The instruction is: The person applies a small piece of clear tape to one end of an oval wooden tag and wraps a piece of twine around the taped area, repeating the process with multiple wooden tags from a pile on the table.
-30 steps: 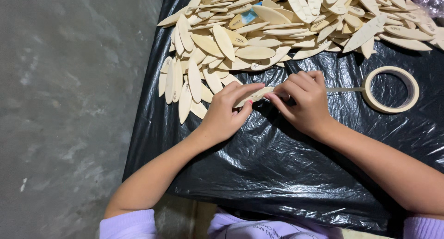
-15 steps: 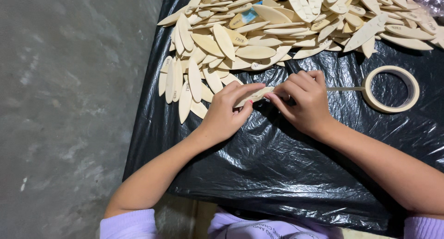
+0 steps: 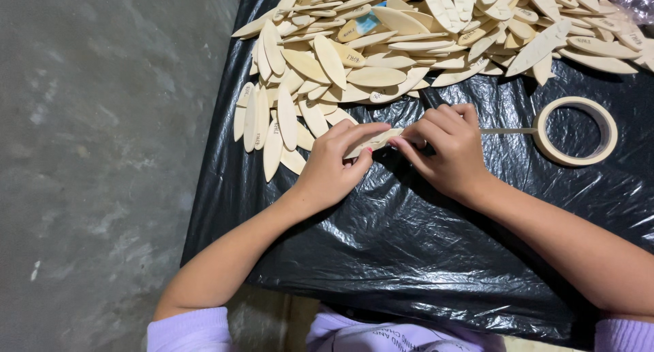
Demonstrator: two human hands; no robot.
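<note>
Black plastic sheet (image 3: 409, 257) covers the surface and fills the middle and right of the frame; grey concrete floor (image 3: 102, 154) takes the left side. Both hands meet a little above the centre of the frame. The left hand (image 3: 334, 165) has its fingers curled, and thumb and fingertips pinch one end of a pale wooden leaf-shaped piece (image 3: 371, 142). The right hand (image 3: 446, 148) is also curled and closes on the other end of the same piece, so the piece lies between the two hands, just above the plastic. A thin strip of tape (image 3: 507, 130) runs from the fingers of the right hand to the right, to a roll of beige masking tape (image 3: 576, 131) that lies flat on the plastic at the right of the frame. I cannot tell exactly which fingers hold the strip. A big heap of the same wooden pieces (image 3: 422, 39) spreads across the top of the frame, and some pieces lie in a row just left of the left hand. Lilac sleeves (image 3: 187, 331) show at the lower edge.
</note>
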